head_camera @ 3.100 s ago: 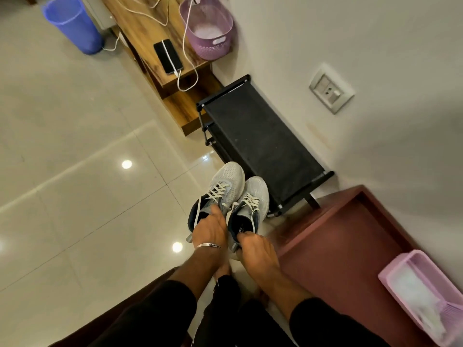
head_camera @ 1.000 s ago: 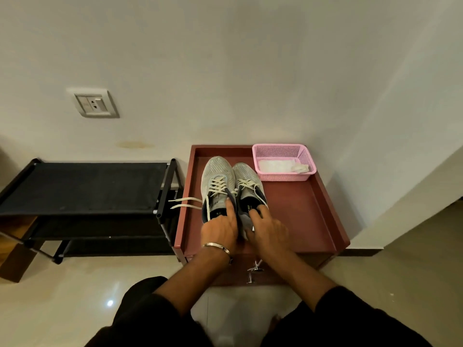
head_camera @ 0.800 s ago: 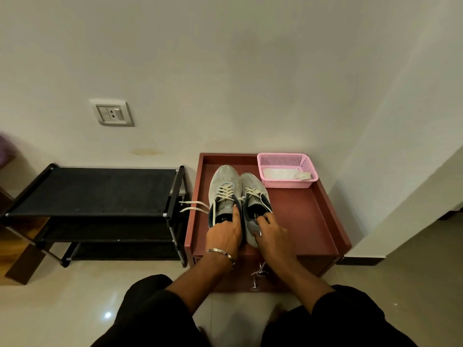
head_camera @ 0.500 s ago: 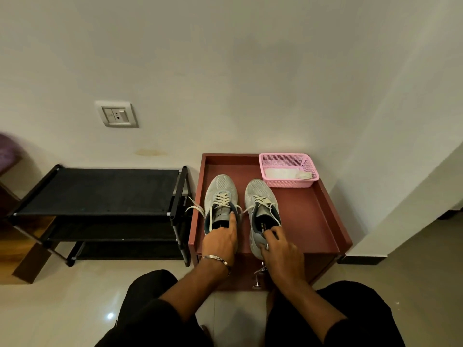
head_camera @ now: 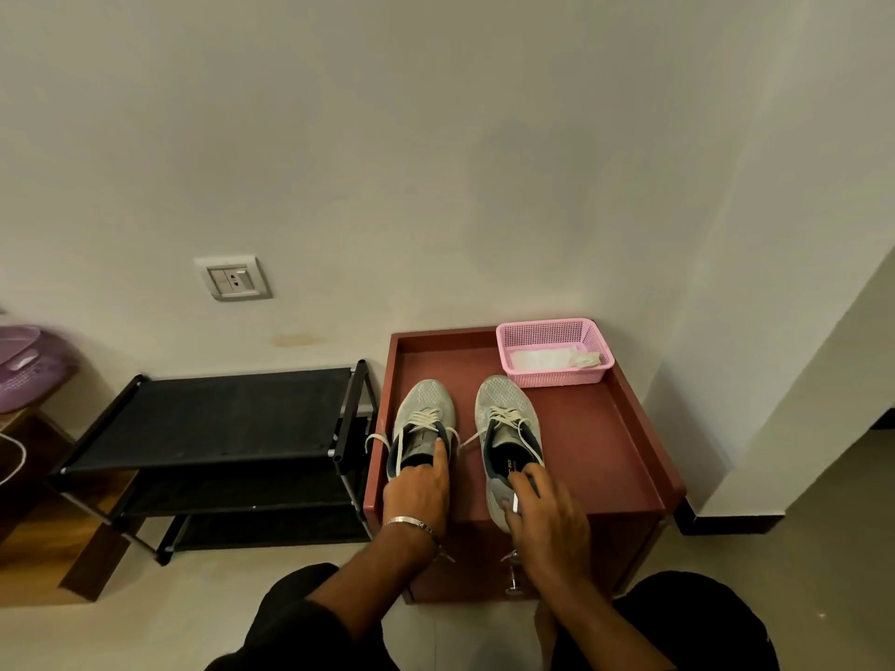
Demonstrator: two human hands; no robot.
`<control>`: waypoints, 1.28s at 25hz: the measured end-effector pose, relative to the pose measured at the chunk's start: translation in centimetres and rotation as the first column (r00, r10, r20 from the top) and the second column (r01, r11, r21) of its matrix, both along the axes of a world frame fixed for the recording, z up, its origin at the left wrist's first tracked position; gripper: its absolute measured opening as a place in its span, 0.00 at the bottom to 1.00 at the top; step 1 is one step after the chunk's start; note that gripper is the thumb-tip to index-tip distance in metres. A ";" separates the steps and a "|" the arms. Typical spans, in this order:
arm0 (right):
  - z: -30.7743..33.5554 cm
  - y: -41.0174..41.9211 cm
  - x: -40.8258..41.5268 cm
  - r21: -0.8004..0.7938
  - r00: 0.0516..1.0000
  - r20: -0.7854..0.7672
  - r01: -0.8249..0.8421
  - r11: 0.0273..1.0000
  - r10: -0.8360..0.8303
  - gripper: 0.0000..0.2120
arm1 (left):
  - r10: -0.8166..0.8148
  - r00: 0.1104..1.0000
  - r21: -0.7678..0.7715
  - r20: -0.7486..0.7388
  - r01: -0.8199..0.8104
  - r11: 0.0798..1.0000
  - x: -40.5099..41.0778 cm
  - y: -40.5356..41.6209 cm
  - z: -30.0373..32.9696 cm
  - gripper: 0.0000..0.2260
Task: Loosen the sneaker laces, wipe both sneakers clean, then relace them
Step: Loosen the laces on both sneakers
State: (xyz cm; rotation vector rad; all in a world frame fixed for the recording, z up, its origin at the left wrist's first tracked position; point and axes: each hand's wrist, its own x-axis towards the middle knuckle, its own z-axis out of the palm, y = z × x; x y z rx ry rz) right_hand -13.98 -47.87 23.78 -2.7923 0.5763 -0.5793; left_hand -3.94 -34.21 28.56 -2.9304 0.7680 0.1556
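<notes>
Cabinet top point(head_camera: 595, 443): sneakers point(head_camera: 425, 418) now apart (hands point(head_camera: 419, 491) gripping heels).

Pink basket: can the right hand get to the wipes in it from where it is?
Probably yes. The pink basket sits open-topped beyond the right sneaker, and nothing stands between it and the right hand.
</notes>
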 end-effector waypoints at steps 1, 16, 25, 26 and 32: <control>0.1 -0.1 0.1 0.002 1.000 0.000 -0.002 1.000 0.002 0.21 | -0.008 1.000 -0.001 0.017 0.008 1.000 0.2 0.2 0.1 0.31; 0.8 -0.1 1.2 0.235 0.998 0.062 0.002 0.972 -0.017 0.16 | -0.108 0.994 0.010 0.035 0.107 0.994 3.3 -6.5 1.7 0.17; 0.9 -0.3 1.9 0.242 0.999 0.029 0.021 0.970 -0.029 0.16 | -0.212 0.964 -0.047 -0.160 0.208 0.977 8.0 -5.9 1.6 0.14; 0.8 -0.3 1.8 0.238 0.999 0.028 0.018 0.971 -0.026 0.16 | -0.198 0.963 -0.146 -0.180 0.173 0.974 7.8 -6.0 1.3 0.13; 0.7 -0.3 1.9 0.240 0.999 0.021 0.023 0.970 -0.029 0.17 | -0.155 0.977 -0.384 -0.149 0.087 0.919 7.3 -6.9 1.5 0.13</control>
